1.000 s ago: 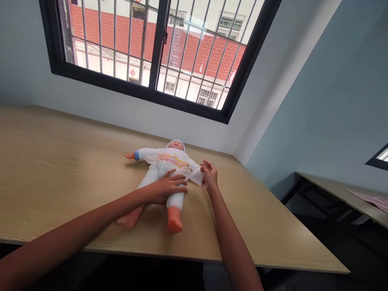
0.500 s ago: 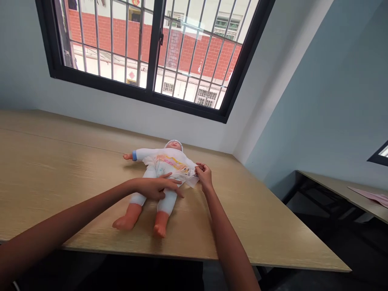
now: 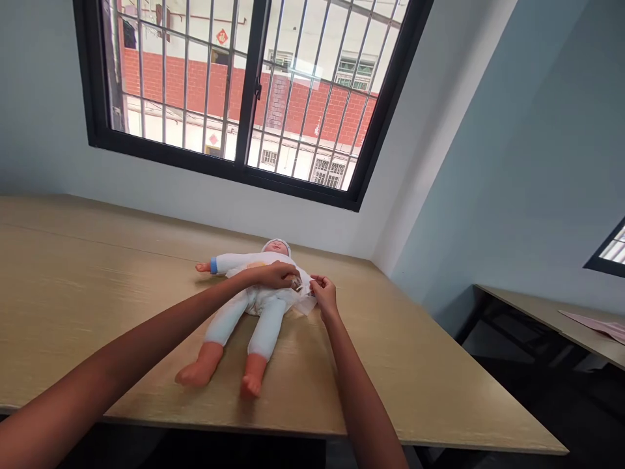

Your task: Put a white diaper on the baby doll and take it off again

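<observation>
Your big table (image 3: 390,365) is under the doll (image 3: 267,327), and the window (image 3: 249,98) is up past the doll's head. The doll lies on its back. It looks light, with a soft body and maybe harder feet, so it should slide or turn easily; hold it by the legs or under the middle. Its head points away from you and its feet point toward you. Its long line runs head to feet, leaning so the feet come out to your left. The diaper (image 3: 305,306) is at the doll's middle, with a loose flap out on your right. It should be thin, soft and easy to rip, so pinch it gently by the edge. Its wide part goes across the doll. Your left hand (image 3: 279,275) is curled over the doll's tummy, by a shiny bit (image 3: 296,283); I can't tell what it grips. Your right hand (image 3: 324,296), beside the doll, pinches the diaper's edge between finger and thumb.
</observation>
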Demonstrator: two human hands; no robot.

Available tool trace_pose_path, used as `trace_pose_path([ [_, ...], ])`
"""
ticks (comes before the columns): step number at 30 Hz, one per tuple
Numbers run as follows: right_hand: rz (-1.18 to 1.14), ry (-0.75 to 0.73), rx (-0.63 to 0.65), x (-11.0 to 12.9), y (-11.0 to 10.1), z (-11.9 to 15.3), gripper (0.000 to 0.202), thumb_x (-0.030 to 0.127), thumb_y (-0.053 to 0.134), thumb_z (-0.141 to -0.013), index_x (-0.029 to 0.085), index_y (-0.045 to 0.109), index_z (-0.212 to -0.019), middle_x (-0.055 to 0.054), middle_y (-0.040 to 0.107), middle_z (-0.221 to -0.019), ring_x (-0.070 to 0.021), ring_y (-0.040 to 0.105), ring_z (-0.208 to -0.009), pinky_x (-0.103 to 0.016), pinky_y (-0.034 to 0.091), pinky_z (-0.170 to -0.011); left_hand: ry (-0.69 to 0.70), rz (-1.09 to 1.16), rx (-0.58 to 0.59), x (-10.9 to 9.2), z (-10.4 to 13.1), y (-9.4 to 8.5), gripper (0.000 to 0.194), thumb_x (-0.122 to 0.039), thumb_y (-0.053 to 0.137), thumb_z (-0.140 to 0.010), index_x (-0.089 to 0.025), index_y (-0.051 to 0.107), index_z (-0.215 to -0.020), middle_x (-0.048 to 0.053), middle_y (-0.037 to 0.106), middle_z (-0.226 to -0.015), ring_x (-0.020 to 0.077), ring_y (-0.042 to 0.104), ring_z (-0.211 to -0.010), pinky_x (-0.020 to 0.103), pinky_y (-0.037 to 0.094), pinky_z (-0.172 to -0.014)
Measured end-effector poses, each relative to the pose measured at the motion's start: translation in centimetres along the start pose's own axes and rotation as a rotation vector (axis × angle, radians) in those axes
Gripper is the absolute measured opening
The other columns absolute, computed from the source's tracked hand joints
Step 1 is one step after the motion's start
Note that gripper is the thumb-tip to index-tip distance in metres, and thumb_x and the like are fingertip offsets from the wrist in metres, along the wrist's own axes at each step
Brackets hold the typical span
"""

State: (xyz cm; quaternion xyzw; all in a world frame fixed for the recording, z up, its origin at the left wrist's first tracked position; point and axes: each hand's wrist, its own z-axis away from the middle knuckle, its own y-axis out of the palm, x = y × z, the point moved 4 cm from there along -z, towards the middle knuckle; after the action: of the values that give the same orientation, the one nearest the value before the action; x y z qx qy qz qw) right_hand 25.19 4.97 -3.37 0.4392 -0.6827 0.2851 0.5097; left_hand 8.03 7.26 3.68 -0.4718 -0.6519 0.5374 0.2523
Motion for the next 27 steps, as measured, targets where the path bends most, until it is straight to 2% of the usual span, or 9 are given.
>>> trace_pose_path([
  [3, -0.008, 0.003, 0.021, 0.0, 0.3, 0.2, 0.031, 0.033, 0.058, -0.056, 0.015, 0.064, -0.081, 0.002, 0.059, -0.064, -0.0104, 0.049, -0.056, -0.022, 0.041, -0.055, -0.038, -0.162, -0.02, -0.1, -0.8, 0.2, 0.027, -0.013, 0.041, -0.091, -0.013, 0.067, -0.099, 0.003, 0.07, -0.098, 0.0156, 0.061, -0.088, 0.022, 0.044, -0.082],
  [6, -0.018, 0.005, 0.057, 0.0, 0.8, 0.6, 0.031, 0.034, 0.059, -0.057, 0.015, 0.064, -0.082, 0.002, 0.058, -0.063, -0.0105, 0.05, -0.056, -0.022, 0.041, -0.054, -0.149, -0.268, -0.083, -0.2, -1.4, 0.9, 0.03, -0.006, 0.035, -0.089, -0.005, 0.064, -0.096, 0.011, 0.068, -0.094, 0.0216, 0.062, -0.087, 0.031, 0.045, -0.082],
  [8, -0.02, 0.001, 0.074, 0.1, 1.2, 0.8, 0.031, 0.033, 0.06, -0.057, 0.015, 0.065, -0.082, 0.002, 0.058, -0.064, -0.0106, 0.051, -0.057, -0.022, 0.042, -0.054, -0.198, -0.321, -0.129, -0.5, -1.8, 1.3, 0.027, -0.004, 0.038, -0.087, -0.005, 0.063, -0.096, 0.017, 0.067, -0.098, 0.0271, 0.062, -0.091, 0.039, 0.045, -0.085],
  [11, -0.024, -0.011, 0.075, 0.5, 1.4, 1.0, 0.03, 0.033, 0.06, -0.058, 0.016, 0.065, -0.082, 0.001, 0.059, -0.066, -0.0111, 0.052, -0.059, -0.022, 0.045, -0.056, -0.21, -0.365, -0.225, -1.6, -2.1, 1.3, 0.021, -0.012, 0.042, -0.091, -0.01, 0.061, -0.099, 0.023, 0.063, -0.111, 0.0344, 0.056, -0.108, 0.049, 0.04, -0.092],
  [15, -0.039, -0.032, 0.028, 1.2, 0.7, 0.8, 0.031, 0.033, 0.059, -0.06, 0.016, 0.064, -0.086, 0.001, 0.058, -0.07, -0.0117, 0.053, -0.063, -0.023, 0.049, -0.06, -0.215, -0.36, -0.397, -3.3, -0.8, 0.2, 0.025, -0.027, 0.038, -0.098, -0.015, 0.059, -0.102, 0.016, 0.062, -0.113, 0.0313, 0.051, -0.113, 0.048, 0.037, -0.096],
  [18, -0.052, -0.045, -0.009, 1.7, 0.3, 0.7, 0.032, 0.033, 0.059, -0.06, 0.016, 0.063, -0.088, 0.001, 0.056, -0.071, -0.0121, 0.053, -0.064, -0.024, 0.051, -0.06, -0.254, -0.319, -0.531, -3.9, 1.5, -0.4, 0.023, -0.029, 0.039, -0.098, -0.018, 0.059, -0.096, 0.011, 0.064, -0.106, 0.0278, 0.052, -0.11, 0.043, 0.038, -0.093],
  [20, -0.061, -0.052, -0.018, 1.8, 0.2, 0.7, 0.033, 0.033, 0.059, -0.06, 0.016, 0.062, -0.088, 0.001, 0.055, -0.072, -0.0127, 0.053, -0.065, -0.025, 0.052, -0.06, -0.274, -0.317, -0.53, -4.1, 3.0, -0.4, 0.02, -0.026, 0.041, -0.096, -0.018, 0.059, -0.092, 0.01, 0.065, -0.102, 0.0272, 0.054, -0.106, 0.042, 0.039, -0.091],
  [22, -0.064, -0.058, -0.019, 1.9, 0.3, 0.7, 0.033, 0.033, 0.059, -0.059, 0.016, 0.062, -0.088, 0.0, 0.055, -0.073, -0.0134, 0.053, -0.067, -0.026, 0.052, -0.06, -0.257, -0.319, -0.48, -4.3, 4.1, 0.0, 0.018, -0.025, 0.044, -0.093, -0.018, 0.06, -0.09, 0.009, 0.065, -0.099, 0.027, 0.056, -0.103, 0.043, 0.04, -0.09],
  [27, -0.05, -0.074, -0.007, 2.1, 0.4, 0.8, 0.034, 0.033, 0.06, -0.059, 0.016, 0.062, -0.088, 0.0, 0.056, -0.075, -0.0134, 0.054, -0.069, -0.023, 0.05, -0.059, -0.083, -0.283, -0.331, -5.2, 4.9, 2.0, 0.027, -0.035, 0.049, -0.093, -0.016, 0.067, -0.101, 0.011, 0.065, -0.113, 0.029, 0.056, -0.108, 0.045, 0.038, -0.1],
])
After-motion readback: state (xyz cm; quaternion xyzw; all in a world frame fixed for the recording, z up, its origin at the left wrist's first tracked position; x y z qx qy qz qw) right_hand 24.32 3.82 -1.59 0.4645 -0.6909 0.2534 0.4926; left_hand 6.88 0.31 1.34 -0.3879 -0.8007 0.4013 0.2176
